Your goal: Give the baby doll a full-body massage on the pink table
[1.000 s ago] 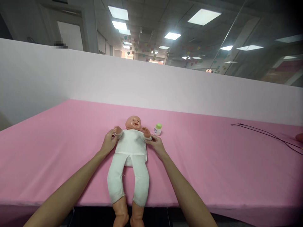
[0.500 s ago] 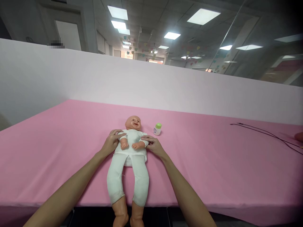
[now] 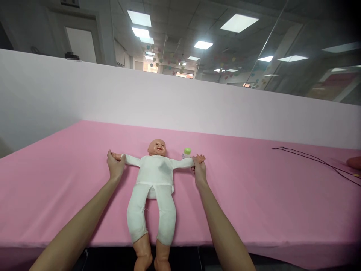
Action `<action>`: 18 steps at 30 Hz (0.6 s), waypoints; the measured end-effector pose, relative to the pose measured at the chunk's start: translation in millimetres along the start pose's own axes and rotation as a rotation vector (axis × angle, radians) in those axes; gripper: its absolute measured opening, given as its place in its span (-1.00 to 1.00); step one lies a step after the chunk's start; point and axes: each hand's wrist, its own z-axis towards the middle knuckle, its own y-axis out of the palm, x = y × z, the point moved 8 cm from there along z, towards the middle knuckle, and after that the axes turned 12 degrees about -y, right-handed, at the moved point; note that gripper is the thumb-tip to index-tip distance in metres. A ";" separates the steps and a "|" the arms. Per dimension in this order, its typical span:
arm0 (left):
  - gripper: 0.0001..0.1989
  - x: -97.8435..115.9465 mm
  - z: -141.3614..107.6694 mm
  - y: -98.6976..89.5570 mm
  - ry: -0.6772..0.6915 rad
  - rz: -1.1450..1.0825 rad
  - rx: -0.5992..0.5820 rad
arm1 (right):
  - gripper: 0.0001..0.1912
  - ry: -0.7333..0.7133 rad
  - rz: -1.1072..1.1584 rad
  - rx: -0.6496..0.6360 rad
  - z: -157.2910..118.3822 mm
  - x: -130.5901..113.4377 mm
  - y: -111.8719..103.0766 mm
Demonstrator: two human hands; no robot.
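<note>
A baby doll (image 3: 156, 171) in white cloth lies face up on the pink-covered table (image 3: 248, 203), its lower legs past the front edge. Both its arms are stretched straight out sideways. My left hand (image 3: 116, 165) is closed around the doll's forearm near the wrist on the left side. On the other side, my right hand (image 3: 200, 171) grips the doll's other arm just below its small spread hand. A small white jar with a green lid (image 3: 187, 151) stands behind that arm, its lower part hidden.
Thin black cords (image 3: 310, 156) lie on the table at the right, beside a brownish rounded object (image 3: 354, 162) cut off by the frame. A white partition (image 3: 180, 101) rises along the table's back, with glass above it. Something black (image 3: 197, 259) sits below the front edge.
Earlier my hands rested at the doll's upper arms, which were bent over its body. Both hands have moved outward and now hold the doll's arms spread wide.
</note>
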 end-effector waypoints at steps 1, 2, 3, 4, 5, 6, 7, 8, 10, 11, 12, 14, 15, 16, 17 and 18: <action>-0.16 0.6 2.1 -2.0 0.016 0.126 0.021 | -0.56 0.027 -0.059 0.035 2.3 3.6 -8.5; -0.22 1.1 3.6 -3.7 0.030 0.264 0.048 | -0.62 0.034 -0.131 0.068 4.5 5.5 -17.2; -0.28 1.1 4.7 -5.3 0.036 0.398 0.077 | -0.66 0.023 -0.214 0.096 6.5 5.6 -25.4; -0.35 0.4 5.4 -6.7 0.035 0.516 0.103 | -0.68 0.003 -0.306 0.111 7.9 4.3 -32.2; -0.40 -0.9 6.0 -7.9 0.028 0.608 0.122 | -0.68 -0.019 -0.404 0.108 8.7 2.4 -37.1; -0.44 -2.5 6.2 -8.6 0.019 0.670 0.130 | -0.67 -0.032 -0.504 0.088 8.6 0.7 -39.9; -0.46 -3.9 5.9 -9.2 0.012 0.701 0.132 | -0.66 -0.032 -0.608 0.049 7.6 -0.4 -40.7; -0.46 -3.8 4.7 -10.1 0.010 0.706 0.137 | -0.65 -0.029 -0.713 -0.003 5.9 -1.4 -39.9; -0.44 5.6 -2.5 -11.5 0.065 0.663 0.164 | -0.61 -0.055 -0.917 -0.086 1.2 -7.6 -36.4; -0.42 17.0 -9.8 -10.5 0.137 0.614 0.177 | -0.58 -0.086 -1.007 -0.104 -1.0 -13.1 -34.2; -0.41 32.6 -20.2 -7.3 0.237 0.543 0.174 | -0.55 -0.127 -1.080 -0.109 -2.6 -19.9 -31.6; -0.45 72.3 -50.0 8.1 0.469 0.334 0.086 | -0.53 -0.220 -1.154 -0.097 -3.1 -34.3 -24.4; -0.50 93.0 -67.5 20.9 0.564 0.200 -0.013 | -0.53 -0.262 -1.150 -0.097 -1.8 -40.4 -19.5; -0.57 111.9 -84.3 38.0 0.612 0.057 -0.150 | -0.55 -0.302 -1.125 -0.106 0.7 -45.3 -13.6; -0.63 128.2 -99.5 59.0 0.606 -0.084 -0.308 | -0.57 -0.339 -1.085 -0.125 4.0 -49.0 -6.7; -0.67 140.6 -113.1 85.5 0.538 -0.206 -0.492 | -0.58 -0.377 -1.040 -0.151 7.9 -51.6 1.2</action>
